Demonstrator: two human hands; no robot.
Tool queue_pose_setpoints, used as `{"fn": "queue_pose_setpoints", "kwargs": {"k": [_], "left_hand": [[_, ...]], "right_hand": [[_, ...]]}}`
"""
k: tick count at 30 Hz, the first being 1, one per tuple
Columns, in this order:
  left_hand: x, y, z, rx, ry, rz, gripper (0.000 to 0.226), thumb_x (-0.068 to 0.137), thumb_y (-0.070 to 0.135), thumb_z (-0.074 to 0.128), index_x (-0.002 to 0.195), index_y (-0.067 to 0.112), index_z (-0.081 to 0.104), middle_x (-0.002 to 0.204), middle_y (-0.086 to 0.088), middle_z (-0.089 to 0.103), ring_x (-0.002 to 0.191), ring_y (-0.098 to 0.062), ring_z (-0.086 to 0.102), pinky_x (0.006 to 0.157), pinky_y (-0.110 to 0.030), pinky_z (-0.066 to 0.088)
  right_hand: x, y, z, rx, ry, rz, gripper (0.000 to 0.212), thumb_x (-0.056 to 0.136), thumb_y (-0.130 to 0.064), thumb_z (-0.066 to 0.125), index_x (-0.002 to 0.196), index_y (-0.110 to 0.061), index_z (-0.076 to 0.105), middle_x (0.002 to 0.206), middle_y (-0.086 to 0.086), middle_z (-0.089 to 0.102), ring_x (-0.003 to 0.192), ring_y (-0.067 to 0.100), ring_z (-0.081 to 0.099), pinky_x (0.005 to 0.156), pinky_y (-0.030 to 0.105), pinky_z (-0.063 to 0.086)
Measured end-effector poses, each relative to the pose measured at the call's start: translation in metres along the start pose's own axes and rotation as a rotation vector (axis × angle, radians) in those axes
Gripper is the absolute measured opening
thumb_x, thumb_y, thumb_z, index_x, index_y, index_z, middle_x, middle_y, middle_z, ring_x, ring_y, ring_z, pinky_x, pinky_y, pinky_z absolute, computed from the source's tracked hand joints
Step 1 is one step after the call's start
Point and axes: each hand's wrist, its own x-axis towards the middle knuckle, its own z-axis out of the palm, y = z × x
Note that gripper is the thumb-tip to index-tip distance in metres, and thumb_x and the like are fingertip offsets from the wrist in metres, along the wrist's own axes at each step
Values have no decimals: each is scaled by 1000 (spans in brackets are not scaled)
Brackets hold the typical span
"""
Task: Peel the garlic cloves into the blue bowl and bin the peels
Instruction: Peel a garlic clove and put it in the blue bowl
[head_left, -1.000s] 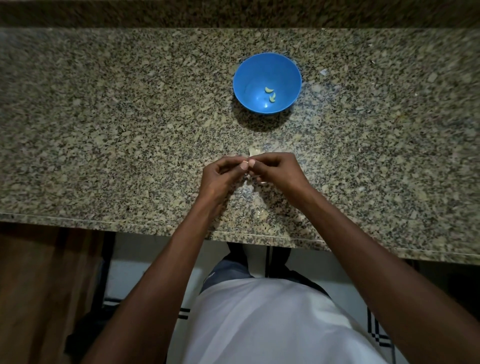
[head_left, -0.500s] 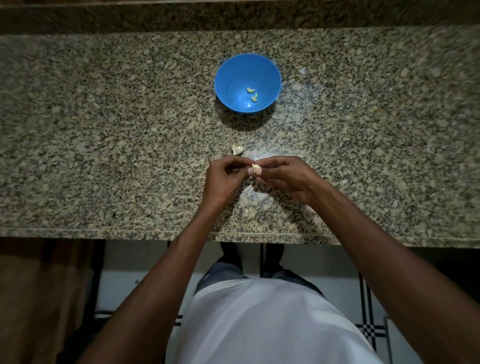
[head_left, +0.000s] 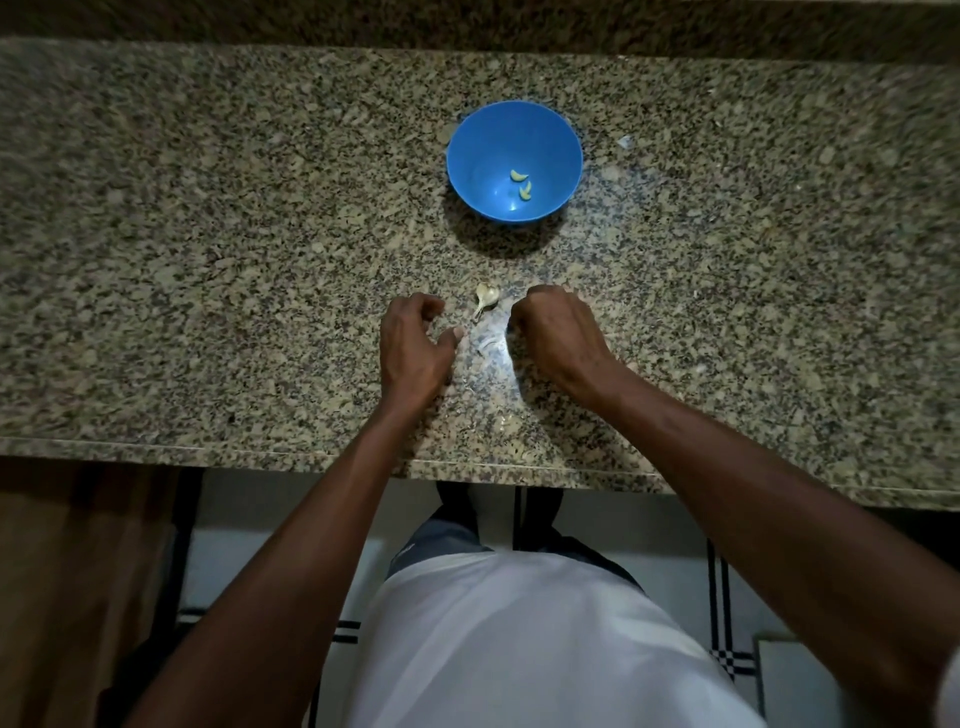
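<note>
The blue bowl (head_left: 467, 156) stands on the granite counter beyond my hands, with two peeled garlic cloves (head_left: 522, 184) inside. An unpeeled garlic piece (head_left: 487, 297) with a stalk lies on the counter between my hands and the bowl. My left hand (head_left: 415, 345) hovers left of it, fingers loosely curled and apart, with nothing in them. My right hand (head_left: 558, 327) is to the right of it, fingers curled under; the clove it pinched earlier is hidden beneath them. Thin peels (head_left: 488, 344) lie between the two hands.
More peel scraps lie near the counter's front edge (head_left: 506, 423), and a small white scrap (head_left: 625, 141) sits right of the bowl. The granite counter (head_left: 208, 260) stretches wide on both sides. Tiled floor shows below the edge.
My hands were joined at the fingertips on a clove; now they have parted, the left moving left and opening. The unpeeled piece beyond them has come into full view.
</note>
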Motion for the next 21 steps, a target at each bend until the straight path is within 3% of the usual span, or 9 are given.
{"fn": "queue_pose_setpoints", "kwargs": {"k": [8,13,18,21], "left_hand": [[3,-1,1,12,-39,-18,31,89,18,78,116,17,63,120,-2,55,111,-19,58,99,-41,54],[4,0,2,22,-30,-19,28,89,16,78,113,18,63,117,-3,55,111,-21,57,94,-39,54],[6,3,3,19,-18,-39,27,89,16,77,112,18,62,112,0,55,110,-22,56,88,-36,54],[4,7,2,-67,31,-61,24,91,9,75,112,11,63,107,-5,61,98,-18,59,86,-35,57]], "right_hand": [[1,-2,-3,-46,-23,-59,26,97,2,44,77,-4,58,74,17,58,63,25,51,63,48,53],[6,-7,-3,-74,-35,-92,28,106,-3,43,80,-8,53,73,12,52,63,24,51,62,42,54],[8,-10,-3,-131,11,-150,31,102,2,53,75,-9,46,68,8,47,59,21,46,56,36,39],[10,0,-5,102,-21,-39,26,93,6,61,68,-1,62,65,10,62,56,23,59,57,41,56]]}}
